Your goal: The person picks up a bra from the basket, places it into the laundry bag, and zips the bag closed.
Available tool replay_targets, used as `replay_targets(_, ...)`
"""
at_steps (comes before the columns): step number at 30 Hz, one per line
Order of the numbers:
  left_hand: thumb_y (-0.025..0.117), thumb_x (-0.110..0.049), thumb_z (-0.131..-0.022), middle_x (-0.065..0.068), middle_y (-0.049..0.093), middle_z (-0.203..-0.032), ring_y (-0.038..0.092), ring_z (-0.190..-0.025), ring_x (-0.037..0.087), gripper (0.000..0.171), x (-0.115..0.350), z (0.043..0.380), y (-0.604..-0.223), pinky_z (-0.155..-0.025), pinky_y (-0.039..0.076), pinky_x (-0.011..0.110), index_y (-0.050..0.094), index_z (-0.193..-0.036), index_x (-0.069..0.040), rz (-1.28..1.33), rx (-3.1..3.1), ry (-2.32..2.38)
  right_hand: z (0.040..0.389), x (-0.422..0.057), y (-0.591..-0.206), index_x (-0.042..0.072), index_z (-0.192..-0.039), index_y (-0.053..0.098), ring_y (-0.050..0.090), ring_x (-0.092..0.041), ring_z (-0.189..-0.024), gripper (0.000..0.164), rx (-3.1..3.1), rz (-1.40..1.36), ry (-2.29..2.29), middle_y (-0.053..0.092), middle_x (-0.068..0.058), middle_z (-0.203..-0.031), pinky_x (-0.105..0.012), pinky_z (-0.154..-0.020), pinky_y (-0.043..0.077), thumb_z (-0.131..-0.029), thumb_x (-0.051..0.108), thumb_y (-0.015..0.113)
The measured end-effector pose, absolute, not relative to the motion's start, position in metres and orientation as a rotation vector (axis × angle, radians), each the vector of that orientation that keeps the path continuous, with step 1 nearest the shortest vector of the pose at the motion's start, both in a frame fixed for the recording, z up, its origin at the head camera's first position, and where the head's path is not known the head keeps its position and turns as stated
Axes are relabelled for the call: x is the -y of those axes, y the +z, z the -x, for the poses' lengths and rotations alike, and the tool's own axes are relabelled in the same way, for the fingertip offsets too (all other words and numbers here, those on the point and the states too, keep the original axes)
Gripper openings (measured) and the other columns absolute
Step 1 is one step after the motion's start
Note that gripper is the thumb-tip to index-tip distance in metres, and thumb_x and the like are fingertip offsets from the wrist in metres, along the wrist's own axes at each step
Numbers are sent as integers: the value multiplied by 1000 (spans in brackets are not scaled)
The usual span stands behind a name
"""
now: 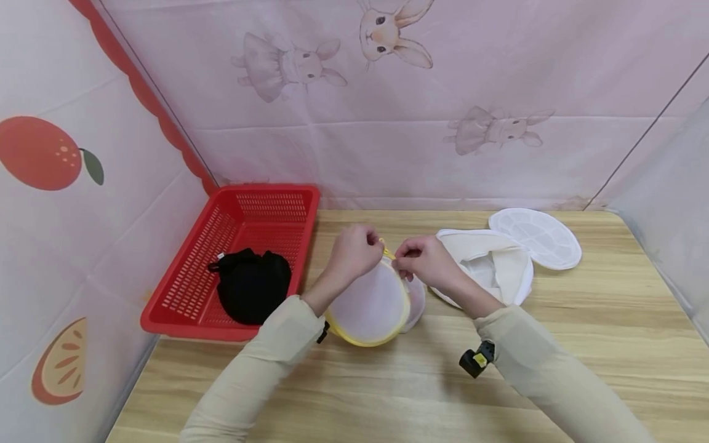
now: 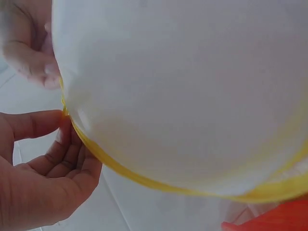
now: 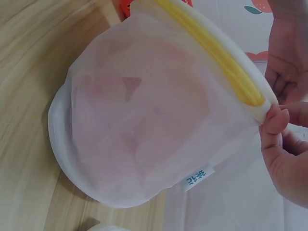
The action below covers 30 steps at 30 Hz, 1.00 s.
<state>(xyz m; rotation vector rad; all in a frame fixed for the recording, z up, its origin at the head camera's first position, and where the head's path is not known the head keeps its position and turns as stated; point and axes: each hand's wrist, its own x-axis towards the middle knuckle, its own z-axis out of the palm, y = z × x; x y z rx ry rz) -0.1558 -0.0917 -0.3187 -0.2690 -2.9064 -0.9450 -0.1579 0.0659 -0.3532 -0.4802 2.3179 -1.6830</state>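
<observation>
A round white mesh laundry bag (image 1: 368, 301) with yellow trim is held up off the table, tilted, between both hands. My left hand (image 1: 354, 249) pinches the yellow edge at its top between thumb and finger, as the left wrist view shows up close. Just beside it, my right hand (image 1: 426, 264) pinches the rim near the end of the yellow band (image 3: 226, 62). Through the mesh in the right wrist view, something pinkish (image 3: 139, 130) shows inside the bag. A small white tag (image 3: 198, 178) sticks out at the seam.
On the left stands a red perforated basket (image 1: 310, 246) with a black rounded cloth item (image 1: 255, 289) in it. Behind the right hand lies a white round bag (image 1: 523, 277) with beige cloth, next to a flat white oval piece (image 1: 537, 237). Fabric walls border the wooden table (image 1: 609, 344).
</observation>
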Motion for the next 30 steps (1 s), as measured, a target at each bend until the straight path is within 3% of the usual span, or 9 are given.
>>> replay_targets(9, 54, -8, -78, 4, 54, -62, 49, -63, 19, 14, 126, 168, -322, -52, 38, 25, 60, -66, -6, 53, 2917, -933, 157, -82, -355, -9, -77, 58, 56, -16, -52, 5, -2267, 401, -1720, 58, -9, -60, -27, -53, 49, -80, -6, 60)
replay_targets(15, 58, -10, -81, 9, 63, -74, 54, -73, 22, 13, 151, 171, -324, -61, 46, 30, 66, -74, -2, -54, 2866, -1085, 156, -91, -357, -11, -79, 58, 59, -18, -56, 6, -2203, 427, -1731, 60, -12, -65, -29, -55, 52, -80, -6, 60)
replay_targets(20, 60, -13, -83, 11, 65, -81, 55, -77, 23, 14, 154, 171, -322, -66, 48, 32, 68, -82, -1, -40, 2883, -1126, 156, -94, -356, -10, -78, 59, 58, -18, -56, 7, -2172, 483, -1656, 60, -11, -64, -32, -57, 52, -80, -4, 61)
replay_targets(30, 62, -12, -84, 10, 63, -79, 54, -75, 22, 12, 135, 165, -306, -63, 48, 30, 67, -84, -2, 105, 2848, -1148, 159, -90, -353, -5, -80, 60, 48, -14, -49, 9, -2195, 530, -1527, 53, -6, -58, -24, -46, 42, -80, 3, 64)
